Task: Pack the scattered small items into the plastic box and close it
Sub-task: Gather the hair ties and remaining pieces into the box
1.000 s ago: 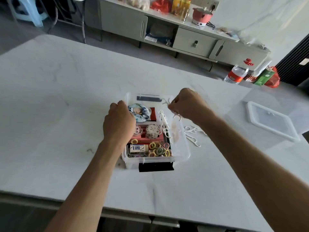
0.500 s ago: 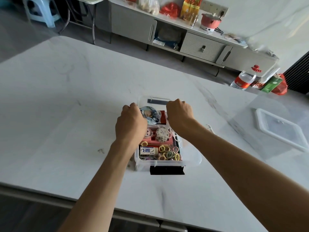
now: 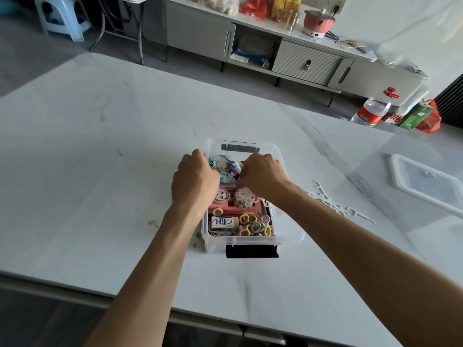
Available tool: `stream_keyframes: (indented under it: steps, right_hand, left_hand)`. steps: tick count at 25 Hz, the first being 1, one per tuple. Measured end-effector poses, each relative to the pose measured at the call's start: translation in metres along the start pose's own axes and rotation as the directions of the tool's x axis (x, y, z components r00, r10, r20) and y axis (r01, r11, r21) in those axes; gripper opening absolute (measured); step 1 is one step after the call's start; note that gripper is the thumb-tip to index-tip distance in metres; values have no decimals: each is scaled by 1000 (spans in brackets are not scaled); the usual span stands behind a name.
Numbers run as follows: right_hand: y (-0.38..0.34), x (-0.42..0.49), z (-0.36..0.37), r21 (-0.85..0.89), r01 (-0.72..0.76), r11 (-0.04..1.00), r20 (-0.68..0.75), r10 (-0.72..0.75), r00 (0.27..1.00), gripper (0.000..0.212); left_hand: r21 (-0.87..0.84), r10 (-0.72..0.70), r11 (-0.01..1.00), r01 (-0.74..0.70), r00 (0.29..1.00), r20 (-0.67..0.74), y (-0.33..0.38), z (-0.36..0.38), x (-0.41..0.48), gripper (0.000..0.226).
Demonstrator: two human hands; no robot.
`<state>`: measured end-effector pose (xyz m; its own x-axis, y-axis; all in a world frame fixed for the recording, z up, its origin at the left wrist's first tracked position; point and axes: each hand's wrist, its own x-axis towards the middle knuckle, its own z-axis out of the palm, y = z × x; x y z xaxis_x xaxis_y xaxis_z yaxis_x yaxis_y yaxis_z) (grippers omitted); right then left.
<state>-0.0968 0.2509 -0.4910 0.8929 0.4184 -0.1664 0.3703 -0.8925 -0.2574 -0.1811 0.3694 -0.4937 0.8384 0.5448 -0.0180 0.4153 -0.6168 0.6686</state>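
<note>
The clear plastic box (image 3: 290,229) sits open near the middle of the white marble table (image 3: 100,171), already crowded: a round badge (image 3: 226,169) with a cartoon print at the far end, a patterned tape roll (image 3: 245,197) on a pink piece in the middle, and a heap of pastel hair ties (image 3: 253,225) beside a small white packet at the near end.

The left hand (image 3: 195,181) lies over the box's left wall with its fingers curled down across the rim. This looks like a steadying hold, so the light box does not slide while the other hand works. The right hand (image 3: 263,176) reaches in from the right with its knuckles up and fingers bent down into the far half. Its fingertips are hidden, so whether they pinch anything cannot be told.

Packing is well along but not done. A scatter of white floss picks (image 3: 333,204) lies on the table just right of the box, and they probably go in along the right wall, where a few white pieces already show. The lid (image 3: 426,189) waits well apart at the right edge, upside up, and the black latch (image 3: 251,251) at the near end hangs undone.
</note>
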Motion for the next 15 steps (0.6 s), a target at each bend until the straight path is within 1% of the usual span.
stream_keyframes:
  steps: [2,4,5,7,9,11,15]
  right_hand:
    - [0,1,-4,25,-15,1000,2,15,1000,8]
    - [2,2,-8,13,-11,1000,-58,11,998,10]
    - [4,2,-10,-26,10,1000,-78,-12,997,12]
    - [8,1,-12,-106,72,992,-63,-79,995,17]
    - [12,-2,-11,-108,132,985,-23,-135,991,20]
    - [14,-7,-10,-116,177,977,-15,-180,984,28]
    - [16,-11,-6,-282,247,927,-27,-265,964,21]
  left_hand:
    - [-4,5,1000,-5,1000,5,0,0,-1,33]
    - [-4,8,1000,-8,1000,4,-1,-1,0,33]
    - [-1,8,1000,-8,1000,3,-1,-1,0,33]
    - [7,9,1000,-9,1000,8,0,-1,0,34]
    - [14,10,1000,-10,1000,11,0,0,-1,34]
    - [20,7,1000,-7,1000,8,0,0,0,33]
    - [39,5,999,-5,1000,2,0,1,1,32]
